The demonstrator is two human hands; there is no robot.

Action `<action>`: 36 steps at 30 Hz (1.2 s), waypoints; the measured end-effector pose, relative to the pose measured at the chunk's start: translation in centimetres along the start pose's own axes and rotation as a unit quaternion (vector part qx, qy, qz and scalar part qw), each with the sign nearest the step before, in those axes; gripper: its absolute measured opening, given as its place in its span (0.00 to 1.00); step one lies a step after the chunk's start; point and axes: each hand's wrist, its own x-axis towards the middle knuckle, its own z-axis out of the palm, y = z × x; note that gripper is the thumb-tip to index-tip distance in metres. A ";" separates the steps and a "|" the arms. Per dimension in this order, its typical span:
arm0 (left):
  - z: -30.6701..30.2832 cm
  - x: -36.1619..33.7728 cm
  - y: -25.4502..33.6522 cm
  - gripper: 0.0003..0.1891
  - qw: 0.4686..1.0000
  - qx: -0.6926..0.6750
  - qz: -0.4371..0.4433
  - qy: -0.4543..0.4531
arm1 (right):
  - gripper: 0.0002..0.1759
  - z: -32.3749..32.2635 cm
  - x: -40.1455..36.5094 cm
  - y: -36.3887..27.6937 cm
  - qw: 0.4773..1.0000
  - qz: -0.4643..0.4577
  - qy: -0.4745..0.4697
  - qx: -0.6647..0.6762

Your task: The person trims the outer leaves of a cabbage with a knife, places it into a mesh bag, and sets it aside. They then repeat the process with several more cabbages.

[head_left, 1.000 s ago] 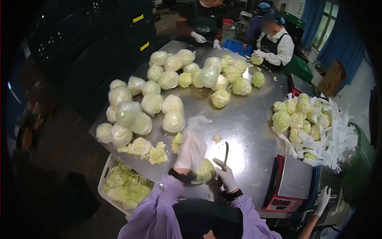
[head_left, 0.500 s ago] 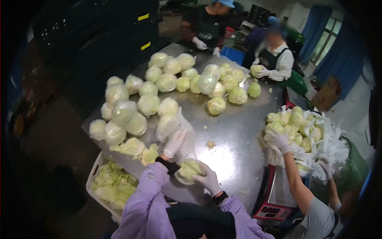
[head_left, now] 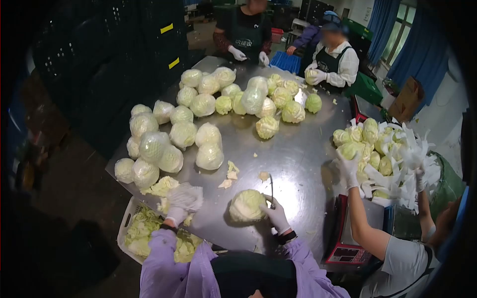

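The cabbage (head_left: 246,205) sits on the steel table (head_left: 298,154) near its front edge; the right hand (head_left: 276,215) leans on its right side while closed round a knife (head_left: 272,187), blade up; the left hand (head_left: 176,212) is bunched on crumpled plastic wrap (head_left: 186,195) above the crate (head_left: 127,218) of leaves. The head looks dense, heavy and apt to roll on slick metal, its outer leaves loose and brittle; best cupped wide and low, never by a leaf.
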 end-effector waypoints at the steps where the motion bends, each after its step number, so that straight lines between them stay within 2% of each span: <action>1: -0.1 -4.9 -2.1 0.21 0.996 -0.074 -0.023 0.039 | 0.26 -0.7 0.3 0.5 1.000 0.009 0.004 0.004; 3: 0.6 -11.4 -6.0 0.26 0.978 -0.145 -0.138 0.059 | 0.24 -1.3 0.0 0.4 0.998 0.002 0.015 0.059; 5: 1.7 -17.9 -10.3 0.34 0.942 -0.012 -0.334 -0.033 | 0.22 -2.0 -0.1 1.6 0.997 0.012 0.020 0.074; 6: -2.9 -19.4 -8.7 0.43 0.949 0.089 -0.271 -0.136 | 0.22 -2.2 -0.1 1.9 0.993 0.030 0.041 0.104; 8: -6.0 -21.8 -8.3 0.46 0.924 0.145 -0.235 -0.264 | 0.22 -2.9 -0.5 2.3 0.989 0.067 0.047 0.122; 9: -4.4 -23.2 -10.0 0.43 0.923 0.042 -0.302 -0.236 | 0.22 -3.2 -0.6 2.2 0.989 0.067 0.048 0.123; 11: -6.5 -18.2 -5.3 0.33 0.862 0.075 -0.470 -0.172 | 0.22 -3.2 -1.5 0.9 0.985 0.107 0.036 0.130; 13: -7.8 -12.4 -0.9 0.25 0.890 0.075 -0.449 -0.037 | 0.22 -3.4 -1.1 1.6 0.986 0.099 0.028 0.134; 14: -8.1 -9.2 1.8 0.21 0.905 0.032 -0.418 0.067 | 0.22 -3.5 -1.0 1.9 0.986 0.088 0.020 0.140; 15: -8.1 -6.2 4.2 0.18 0.909 -0.010 -0.380 0.169 | 0.22 -3.5 -0.9 1.8 0.986 0.088 0.020 0.141; 16: -6.3 -3.4 5.2 0.16 0.915 -0.067 -0.284 0.279 | 0.22 -3.4 -0.9 1.8 0.988 0.078 0.012 0.134; 17: -6.6 -0.6 8.1 0.15 0.910 -0.180 -0.286 0.241 | 0.22 -3.5 -1.0 1.7 0.990 0.068 0.005 0.127; 18: -4.5 2.1 9.1 0.16 0.904 -0.263 -0.250 0.227 | 0.22 -3.6 -1.1 1.5 0.989 0.068 0.009 0.131; 19: -1.4 4.6 9.6 0.16 0.931 -0.230 -0.191 0.208 | 0.21 -3.7 -1.3 1.2 0.989 0.070 0.008 0.128; 21: 2.2 9.4 11.7 0.19 0.869 -0.431 -0.222 0.099 | 0.21 -3.8 -1.4 1.1 0.989 0.073 0.004 0.129; 23: 2.5 13.0 12.7 0.22 0.753 -0.581 -0.304 -0.053 | 0.22 -4.6 -1.4 1.6 0.989 0.081 -0.012 0.124; 24: 3.1 13.6 12.8 0.22 0.757 -0.576 -0.304 -0.052 | 0.22 -4.9 -1.0 2.5 0.992 0.072 -0.013 0.104; 25: 4.2 14.2 12.6 0.25 0.912 -0.349 -0.213 0.026 | 0.22 -5.0 -0.8 2.6 0.991 0.071 -0.015 0.109; 26: 4.6 14.1 12.4 0.28 0.986 -0.090 -0.102 0.098 | 0.22 -4.9 -0.8 2.5 0.991 0.067 -0.013 0.113; 27: 4.9 13.3 11.6 0.28 0.987 -0.085 -0.100 0.096 | 0.23 -4.8 -0.9 2.7 0.991 0.065 -0.009 0.117; 29: 4.7 11.0 9.3 0.31 0.996 -0.067 -0.058 0.002 | 0.23 -4.7 -1.0 3.2 0.982 0.077 -0.011 0.170; 30: 4.9 9.3 7.4 0.34 0.998 -0.043 -0.006 0.039 | 0.23 -4.5 -1.1 2.8 0.982 0.096 -0.010 0.162; 31: 3.1 7.0 6.8 0.32 0.993 -0.100 -0.026 0.053 | 0.23 -4.7 -1.1 2.5 0.982 0.110 0.000 0.154; 32: 1.5 4.5 5.8 0.32 0.991 -0.090 -0.005 0.097 | 0.24 -4.8 -1.0 2.9 0.981 0.104 -0.010 0.163; 34: -0.2 -1.7 2.1 0.32 0.991 -0.085 -0.076 0.072 | 0.24 -5.0 -1.1 3.1 0.981 0.097 -0.019 0.168; 36: -1.7 -8.7 -1.4 0.33 0.990 -0.041 -0.101 0.092 | 0.26 -5.0 -1.2 3.1 0.984 0.080 -0.029 0.154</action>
